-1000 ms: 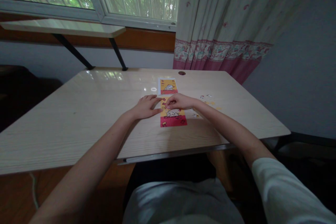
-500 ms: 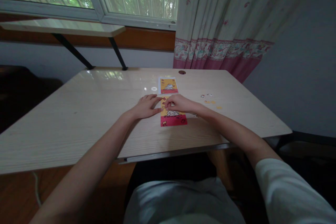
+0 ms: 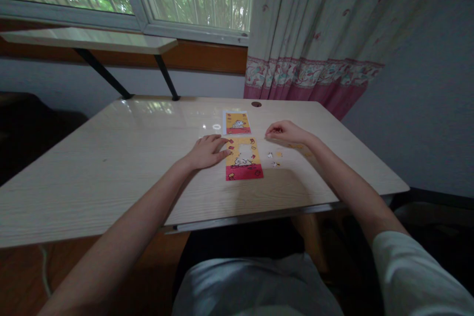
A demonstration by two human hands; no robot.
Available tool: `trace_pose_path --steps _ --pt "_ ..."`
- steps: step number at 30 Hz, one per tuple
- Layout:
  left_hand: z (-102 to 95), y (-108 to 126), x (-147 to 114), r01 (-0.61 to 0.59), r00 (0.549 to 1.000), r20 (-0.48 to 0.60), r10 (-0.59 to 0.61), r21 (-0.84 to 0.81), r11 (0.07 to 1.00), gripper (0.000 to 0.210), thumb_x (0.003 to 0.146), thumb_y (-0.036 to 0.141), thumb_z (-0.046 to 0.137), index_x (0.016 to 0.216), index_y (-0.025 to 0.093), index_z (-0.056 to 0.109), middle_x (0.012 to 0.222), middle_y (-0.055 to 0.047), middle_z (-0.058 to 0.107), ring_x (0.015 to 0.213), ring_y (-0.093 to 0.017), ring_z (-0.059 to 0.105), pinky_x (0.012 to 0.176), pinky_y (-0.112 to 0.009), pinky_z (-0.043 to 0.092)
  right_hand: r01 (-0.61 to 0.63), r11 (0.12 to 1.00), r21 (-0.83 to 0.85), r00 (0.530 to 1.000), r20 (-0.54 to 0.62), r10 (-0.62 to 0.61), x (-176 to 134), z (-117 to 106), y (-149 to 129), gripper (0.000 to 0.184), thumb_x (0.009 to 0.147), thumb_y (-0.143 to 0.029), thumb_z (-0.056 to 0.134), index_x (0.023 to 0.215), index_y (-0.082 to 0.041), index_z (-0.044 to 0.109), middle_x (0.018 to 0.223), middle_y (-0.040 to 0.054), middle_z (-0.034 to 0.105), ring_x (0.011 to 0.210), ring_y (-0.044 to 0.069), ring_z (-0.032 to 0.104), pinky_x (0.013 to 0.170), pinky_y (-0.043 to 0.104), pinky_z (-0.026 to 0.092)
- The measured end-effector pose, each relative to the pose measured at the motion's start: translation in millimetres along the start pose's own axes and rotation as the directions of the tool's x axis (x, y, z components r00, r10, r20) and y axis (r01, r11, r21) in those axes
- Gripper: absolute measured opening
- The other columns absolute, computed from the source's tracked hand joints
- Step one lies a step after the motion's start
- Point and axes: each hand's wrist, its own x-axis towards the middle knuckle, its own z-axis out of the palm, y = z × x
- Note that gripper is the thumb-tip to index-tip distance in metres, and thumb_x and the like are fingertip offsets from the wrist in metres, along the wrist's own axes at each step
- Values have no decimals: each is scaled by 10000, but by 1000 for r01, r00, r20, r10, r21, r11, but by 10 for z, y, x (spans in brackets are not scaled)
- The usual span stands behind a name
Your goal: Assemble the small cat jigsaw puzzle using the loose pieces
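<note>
A yellow and red jigsaw puzzle [image 3: 244, 172] with a white cartoon animal lies flat on the table; a pale gap shows in its upper middle. My left hand [image 3: 209, 152] rests palm down at its left side, fingers spread, with fingertips on the puzzle's left edge. To the right, my right hand [image 3: 287, 132] hovers over or touches the tabletop, its fingers curled together; whether they pinch a piece cannot be made out. Several loose puzzle pieces [image 3: 274, 164], white and yellow, lie between the puzzle and my right forearm.
Just beyond the puzzle lies a picture card [image 3: 237, 123] with a similar design. The wooden table [image 3: 129, 168] has a round cable hole [image 3: 256, 104] at its back edge. A raised shelf [image 3: 89, 39] stands at the back left, and a curtain [image 3: 307, 69] hangs behind.
My right hand has left the puzzle and moved right, uncovering the gap and loose pieces nearby. My left hand has stayed at the puzzle's left edge.
</note>
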Motion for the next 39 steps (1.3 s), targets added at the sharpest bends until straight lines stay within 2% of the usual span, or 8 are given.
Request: trace_pose_path --steps 5,9,14,18,26,30,35,39 --pt "12 193 -16 90 993 -75 -89 9 996 629 870 665 390 1273 219 573 1394 -130 521 1260 -373 472 1023 -554 372 -88 996 -5 995 -43 88 -288 -267 261 358 785 -451 609 903 -129 710 760 55 652 669 145 524 647 278 395" --pt "35 275 -18 131 986 -110 -128 21 991 631 794 653 524 1241 210 571 1367 -133 537 1256 -375 466 1022 -543 372 -162 987 4 986 -32 162 -485 -354 433 408 771 -510 621 910 -138 717 784 64 675 685 155 546 650 284 412" --pt "47 276 -22 162 980 -120 -161 3 987 618 776 639 557 1238 230 561 1364 -124 545 1251 -369 466 1014 -540 372 -249 969 2 968 -11 249 -592 -410 532 396 738 -530 654 878 -168 732 808 71 704 720 174 569 652 288 432" --pt "52 260 -26 155 981 -120 -155 -7 988 665 778 640 556 1288 215 534 1375 -141 536 1266 -379 448 1021 -549 359 -263 965 4 965 18 263 -593 -396 497 402 714 -534 661 861 -167 737 811 65 706 732 175 576 660 283 442" --pt "63 208 -20 123 987 -103 -125 -31 992 703 801 673 511 1330 210 502 1406 -150 511 1285 -392 437 1040 -566 341 -261 965 -37 950 166 264 -593 -274 350 343 691 -448 688 852 -148 729 729 42 672 631 129 524 597 254 403" --pt "64 189 -15 126 985 -111 -134 -72 989 684 837 691 436 1326 217 501 1391 -138 532 1283 -377 446 1045 -557 338 -260 962 -85 946 175 272 -607 -286 342 342 689 -431 674 860 -139 727 726 42 671 623 126 527 591 254 390" --pt "72 177 -22 106 987 -116 -107 -18 994 665 799 657 525 1315 237 514 1394 -132 524 1266 -387 455 1028 -559 355 -280 950 -138 942 154 300 -628 -308 321 299 701 -398 654 825 -134 722 735 49 674 632 130 531 603 260 387" --pt "77 175 -28 110 987 -118 -110 -1 994 664 797 649 535 1316 235 511 1392 -135 524 1259 -386 464 1019 -556 367 -254 955 -155 934 218 284 -604 -204 167 262 708 -372 647 806 -138 711 660 18 622 595 119 488 569 253 364"
